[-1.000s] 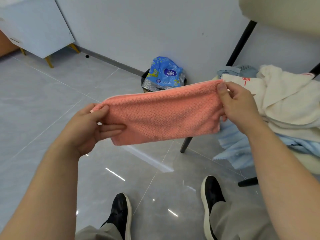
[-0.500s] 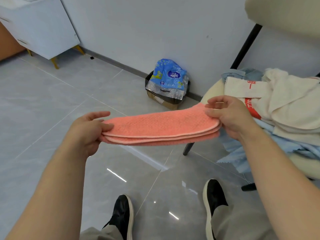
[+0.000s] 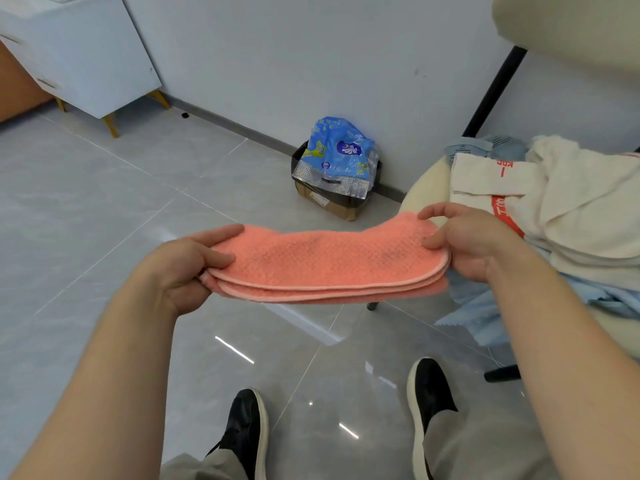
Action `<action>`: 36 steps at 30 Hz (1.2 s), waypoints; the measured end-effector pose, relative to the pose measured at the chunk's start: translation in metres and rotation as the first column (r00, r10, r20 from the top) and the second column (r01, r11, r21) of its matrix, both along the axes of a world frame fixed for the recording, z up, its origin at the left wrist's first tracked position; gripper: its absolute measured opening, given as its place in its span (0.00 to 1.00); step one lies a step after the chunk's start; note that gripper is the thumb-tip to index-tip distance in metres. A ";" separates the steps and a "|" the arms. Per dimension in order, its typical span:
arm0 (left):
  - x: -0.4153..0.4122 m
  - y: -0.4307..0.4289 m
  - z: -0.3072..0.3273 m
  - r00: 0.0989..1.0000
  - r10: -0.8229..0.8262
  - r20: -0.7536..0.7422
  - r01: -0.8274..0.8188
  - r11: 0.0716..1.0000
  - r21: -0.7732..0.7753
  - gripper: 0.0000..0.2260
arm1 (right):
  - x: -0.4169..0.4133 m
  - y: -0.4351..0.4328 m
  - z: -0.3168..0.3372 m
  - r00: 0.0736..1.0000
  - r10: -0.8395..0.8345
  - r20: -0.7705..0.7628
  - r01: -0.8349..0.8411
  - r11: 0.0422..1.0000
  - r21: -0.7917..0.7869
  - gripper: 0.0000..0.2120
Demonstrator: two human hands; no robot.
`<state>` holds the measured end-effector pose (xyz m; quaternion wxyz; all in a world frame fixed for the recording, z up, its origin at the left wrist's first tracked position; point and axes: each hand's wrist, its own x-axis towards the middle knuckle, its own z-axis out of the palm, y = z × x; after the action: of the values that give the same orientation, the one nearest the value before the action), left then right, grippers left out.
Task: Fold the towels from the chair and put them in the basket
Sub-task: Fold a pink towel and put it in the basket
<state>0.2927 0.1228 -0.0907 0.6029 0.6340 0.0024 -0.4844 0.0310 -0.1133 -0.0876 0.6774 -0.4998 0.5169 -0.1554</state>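
A pink waffle-weave towel (image 3: 325,265), folded into several flat layers, lies level in the air above the floor. My left hand (image 3: 183,268) pinches its left end, thumb on top and fingers beneath. Its right end is pinched by my right hand (image 3: 471,244) in the same way. On the chair (image 3: 426,188) at the right lies a heap of cream towels (image 3: 581,209), one with red print, over a light blue cloth (image 3: 485,317). No basket is in view.
A cardboard box with a blue plastic packet (image 3: 337,154) stands against the wall beyond the towel. A white cabinet (image 3: 79,57) on gold legs is at the far left. Grey glossy tiles cover the floor; my two black shoes (image 3: 429,400) are below.
The towel hung upright as a stretched band; both hands have tipped it flat and lowered it, folded into layers. Since half a second ago the hands have barely moved.
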 end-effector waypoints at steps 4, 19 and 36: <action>0.000 0.003 0.018 0.994 -0.019 0.109 0.031 0.994 -0.108 0.30 | -0.006 -0.007 0.009 0.978 -0.029 0.207 0.032 0.999 -0.013 0.26; -0.006 0.007 0.008 0.896 -0.127 0.426 0.130 0.991 0.020 0.17 | -0.014 -0.011 -0.002 0.980 0.138 0.144 -0.095 0.957 -0.275 0.13; -0.005 0.006 -0.001 0.764 -0.220 0.607 0.173 0.976 0.136 0.22 | -0.017 -0.009 -0.008 0.985 0.171 0.034 -0.143 0.907 -0.397 0.21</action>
<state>0.2881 0.1288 -0.0915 0.4932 0.7753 -0.2441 -0.3100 0.0141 -0.1226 -0.0956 0.5908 -0.6599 0.4100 -0.2178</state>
